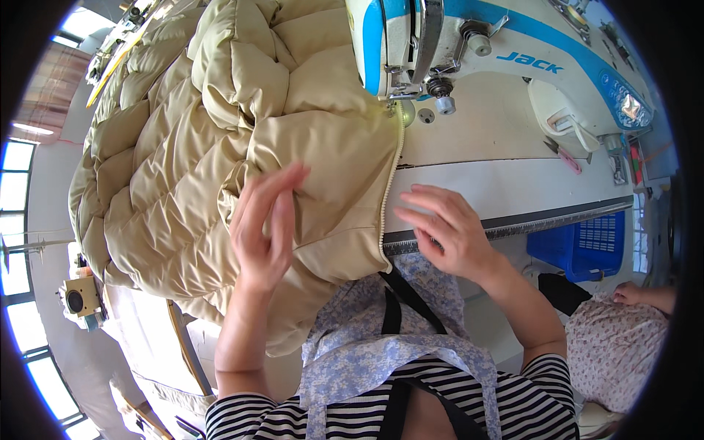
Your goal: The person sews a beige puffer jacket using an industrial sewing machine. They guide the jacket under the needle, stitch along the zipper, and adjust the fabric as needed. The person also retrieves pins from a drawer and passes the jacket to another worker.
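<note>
A beige quilted puffer jacket (pixel 330 148) covers the left and middle of the sewing table. Its zipper edge (pixel 389 187) runs down from beneath the needle area of a white and blue Jack sewing machine (pixel 495 49). My left hand (pixel 267 220) is raised over the jacket, fingers apart, holding nothing. My right hand (pixel 445 228) hovers just right of the zipper, above the table's front edge, fingers spread and slightly curled, with nothing in them. Whether the presser foot (pixel 391 107) is down on the fabric cannot be told.
Pink-handled thread snips (pixel 566 157) lie on the table at the right. A ruler strip (pixel 511 228) lines its front edge. Below is a blue plastic basket (pixel 575 247). Another person's hand (pixel 630 293) rests on patterned cloth at the lower right.
</note>
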{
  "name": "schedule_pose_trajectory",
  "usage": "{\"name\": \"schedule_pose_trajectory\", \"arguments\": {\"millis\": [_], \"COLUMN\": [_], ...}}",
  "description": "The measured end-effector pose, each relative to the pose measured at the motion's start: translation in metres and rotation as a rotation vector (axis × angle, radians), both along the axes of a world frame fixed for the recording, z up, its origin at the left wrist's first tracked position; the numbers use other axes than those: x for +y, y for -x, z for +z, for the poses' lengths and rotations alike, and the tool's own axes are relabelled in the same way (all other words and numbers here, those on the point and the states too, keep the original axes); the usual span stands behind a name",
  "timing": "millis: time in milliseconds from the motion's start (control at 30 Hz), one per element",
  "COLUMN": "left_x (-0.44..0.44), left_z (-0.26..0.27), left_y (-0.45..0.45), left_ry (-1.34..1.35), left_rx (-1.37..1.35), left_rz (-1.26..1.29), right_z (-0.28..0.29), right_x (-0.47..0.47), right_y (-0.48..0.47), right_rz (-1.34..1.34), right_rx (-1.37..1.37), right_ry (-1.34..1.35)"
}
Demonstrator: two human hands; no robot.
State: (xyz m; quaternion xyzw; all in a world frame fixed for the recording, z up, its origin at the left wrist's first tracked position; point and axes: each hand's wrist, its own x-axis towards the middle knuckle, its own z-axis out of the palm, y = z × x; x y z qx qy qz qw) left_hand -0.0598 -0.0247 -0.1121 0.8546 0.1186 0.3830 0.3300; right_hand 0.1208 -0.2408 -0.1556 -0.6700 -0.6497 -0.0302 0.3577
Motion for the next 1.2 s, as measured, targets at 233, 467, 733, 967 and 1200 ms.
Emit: {"name": "schedule_pose_trajectory", "arguments": {"millis": [233,467,733,967,1200], "left_x": [-0.142,-0.116,0.004,0.07,-0.022], "left_z": [-0.139,-0.184,0.075,0.205,-0.002], "left_y": [0.292,0.305,0.292,-0.018,-0.084], "left_ry": [1.198,1.729,-0.185,-0.836,-0.607], "left_rx": [0.703,-0.35,-0.245,0.458,0.315], "left_rz": [0.313,0.968,1.264,0.788,-0.34], "right_z": [-0.03,-0.019,-0.015,-0.005,-0.012], "right_x": [0.002,0.03,-0.003,0.0,-0.011], "right_y": [0.024,0.02,0.021,0.011,0.01], "right_rz": [0.175,0.334,0.236,0.3,0.165], "right_rx": [-0.389,-0.256,0.001,-0.012,0.065], "right_ry": [0.031,-0.199,-0.104,-0.058,-0.106]}}
